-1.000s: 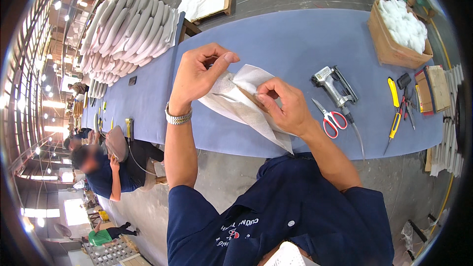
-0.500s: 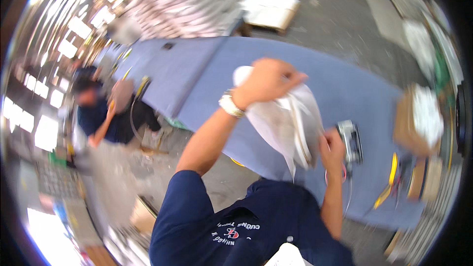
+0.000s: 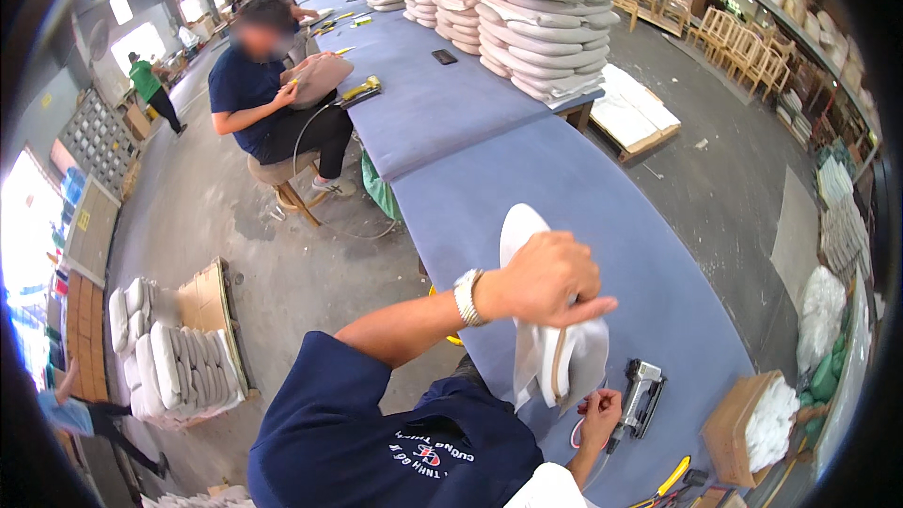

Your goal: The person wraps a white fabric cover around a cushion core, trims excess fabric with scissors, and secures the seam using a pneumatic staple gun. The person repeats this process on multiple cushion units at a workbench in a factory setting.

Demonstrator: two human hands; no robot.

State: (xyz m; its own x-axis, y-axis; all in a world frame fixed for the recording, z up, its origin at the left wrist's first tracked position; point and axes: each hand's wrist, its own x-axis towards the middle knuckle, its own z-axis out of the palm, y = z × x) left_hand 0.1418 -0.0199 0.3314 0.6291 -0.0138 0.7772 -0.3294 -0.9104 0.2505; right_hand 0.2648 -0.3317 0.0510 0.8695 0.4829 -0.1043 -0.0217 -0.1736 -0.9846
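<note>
A white padded seat cushion with a loose thin covering stands on edge above the blue table, in front of my body. My left hand, with a metal watch on its wrist, is closed over the upper part of it. A tan strip shows along the cushion's lower edge. Close beside that lower end is my right hand, fingers bent and pinched together; what they hold is too small to make out. A pink ring-shaped thing shows by the right hand. The staple gun lies just to its right.
The blue-covered table runs away to the far left, with tall stacks of white cushions and a phone. Yellow-handled pliers and a cardboard box are at right. A seated co-worker holds a cushion at left.
The view has swung, bringing more of the hall into sight. My left hand remains over the cushion, which now appears narrower and more edge-on. My right hand is still near its lower end.
</note>
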